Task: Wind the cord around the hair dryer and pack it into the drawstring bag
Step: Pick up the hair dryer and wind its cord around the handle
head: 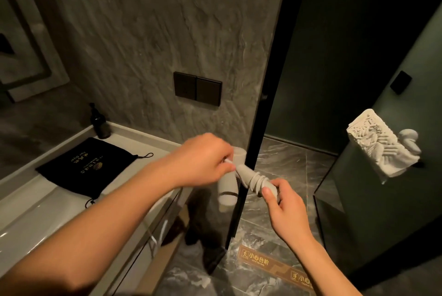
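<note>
A pale grey hair dryer [227, 189] is held in the air past the counter's right end, barrel pointing down and handle pointing right. Several turns of grey cord [257, 182] are wrapped around the handle. My right hand [283, 202] grips the end of the handle. My left hand [203, 160] pinches the cord where the handle meets the barrel. The black drawstring bag [87, 168] with gold print lies flat on the counter to the left, apart from both hands.
A dark pump bottle [100, 121] stands at the back of the white counter [143, 145]. A black glass-door frame [251, 152] runs down just behind the dryer. A dark switch plate [197, 88] is on the wall. A white towel [382, 142] hangs at right.
</note>
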Demonstrator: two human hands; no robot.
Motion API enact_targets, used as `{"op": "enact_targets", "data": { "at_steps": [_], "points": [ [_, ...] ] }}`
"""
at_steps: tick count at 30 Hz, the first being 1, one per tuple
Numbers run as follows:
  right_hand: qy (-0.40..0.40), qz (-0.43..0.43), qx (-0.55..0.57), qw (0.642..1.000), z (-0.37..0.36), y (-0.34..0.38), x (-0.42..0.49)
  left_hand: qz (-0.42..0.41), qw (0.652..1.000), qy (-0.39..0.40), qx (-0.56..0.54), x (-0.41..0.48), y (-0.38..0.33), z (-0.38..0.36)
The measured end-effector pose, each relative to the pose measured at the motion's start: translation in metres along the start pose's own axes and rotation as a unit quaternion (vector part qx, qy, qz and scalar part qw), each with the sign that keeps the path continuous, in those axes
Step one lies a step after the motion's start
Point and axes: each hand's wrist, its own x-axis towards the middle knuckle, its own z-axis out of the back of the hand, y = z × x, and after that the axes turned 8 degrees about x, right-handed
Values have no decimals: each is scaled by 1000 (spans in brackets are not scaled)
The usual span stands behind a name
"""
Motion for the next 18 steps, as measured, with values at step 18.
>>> {"op": "enact_targets", "data": {
  "at_steps": [18],
  "points": [
    [247, -4, 452, 857, 34, 33, 10, 289, 837, 150, -440, 13, 72, -110]
  ]
}}
